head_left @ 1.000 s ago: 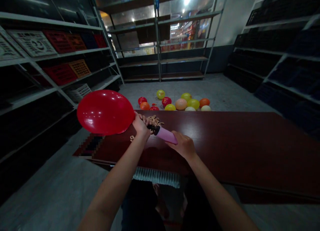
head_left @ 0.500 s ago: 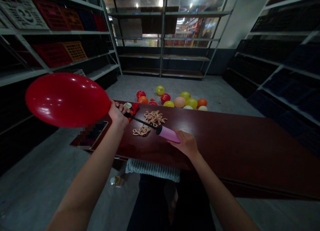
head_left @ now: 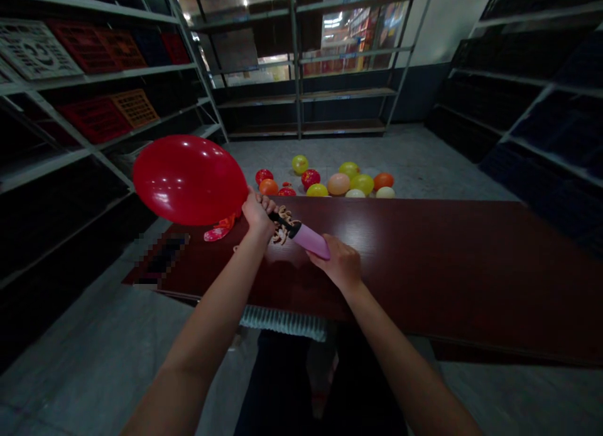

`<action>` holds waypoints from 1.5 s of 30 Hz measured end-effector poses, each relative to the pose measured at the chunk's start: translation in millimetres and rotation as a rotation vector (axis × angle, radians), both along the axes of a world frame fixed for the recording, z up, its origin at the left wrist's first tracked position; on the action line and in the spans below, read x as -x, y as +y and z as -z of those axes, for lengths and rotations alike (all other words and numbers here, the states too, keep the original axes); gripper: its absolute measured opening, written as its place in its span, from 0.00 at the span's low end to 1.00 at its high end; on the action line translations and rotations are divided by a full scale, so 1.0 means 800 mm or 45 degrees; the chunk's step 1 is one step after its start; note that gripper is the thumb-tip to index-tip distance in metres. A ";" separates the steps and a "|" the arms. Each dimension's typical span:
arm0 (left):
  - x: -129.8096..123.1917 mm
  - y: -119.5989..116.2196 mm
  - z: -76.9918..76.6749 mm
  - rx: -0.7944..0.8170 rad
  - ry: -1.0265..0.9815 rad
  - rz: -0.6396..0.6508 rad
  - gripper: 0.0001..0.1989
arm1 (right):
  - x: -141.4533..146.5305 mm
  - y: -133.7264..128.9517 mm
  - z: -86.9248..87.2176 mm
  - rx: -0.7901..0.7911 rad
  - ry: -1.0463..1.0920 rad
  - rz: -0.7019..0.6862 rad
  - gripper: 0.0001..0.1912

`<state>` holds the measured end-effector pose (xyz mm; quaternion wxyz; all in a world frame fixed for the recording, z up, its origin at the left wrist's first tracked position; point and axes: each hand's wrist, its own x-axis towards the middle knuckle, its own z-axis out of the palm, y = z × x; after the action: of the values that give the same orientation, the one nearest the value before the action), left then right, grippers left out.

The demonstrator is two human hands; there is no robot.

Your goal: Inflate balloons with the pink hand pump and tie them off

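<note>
l hand clamped on balloon neck, balloon sticks out left of it over table edge. r hand wrapped on pump body. pump axis runs r hand up-left to l hand; hands near, apart.

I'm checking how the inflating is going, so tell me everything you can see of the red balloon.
The red balloon is inflated to a smooth, glossy oval that looks like rubber, with bright light reflections on its skin. It lies sideways in the air over the left end of the dark table. Its neck is hidden in the left hand, which grips it at the black tip of the pink pump; the right hand holds the pump's body.
</note>
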<state>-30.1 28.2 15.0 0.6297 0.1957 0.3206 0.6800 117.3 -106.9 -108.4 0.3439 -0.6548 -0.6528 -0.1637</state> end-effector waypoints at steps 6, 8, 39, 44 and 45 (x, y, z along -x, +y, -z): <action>-0.042 -0.011 0.009 0.019 0.042 0.098 0.23 | 0.002 0.002 -0.002 0.097 0.102 0.074 0.24; -0.036 -0.011 0.005 0.034 0.065 0.069 0.23 | 0.005 0.003 -0.004 0.117 0.098 0.067 0.23; 0.087 0.025 -0.045 0.041 -0.049 -0.250 0.23 | -0.003 -0.002 -0.003 -0.047 -0.120 -0.027 0.23; 0.031 0.010 -0.040 -0.014 0.039 -0.154 0.22 | -0.001 0.000 -0.002 -0.060 -0.003 -0.010 0.22; 0.016 0.005 -0.035 -0.021 0.056 -0.133 0.23 | -0.001 0.000 -0.002 -0.053 0.027 -0.007 0.22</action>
<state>-43.0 31.9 43.1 0.5844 0.1988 0.3386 0.7101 118.2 -107.0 -106.9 0.3647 -0.6476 -0.6473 -0.1693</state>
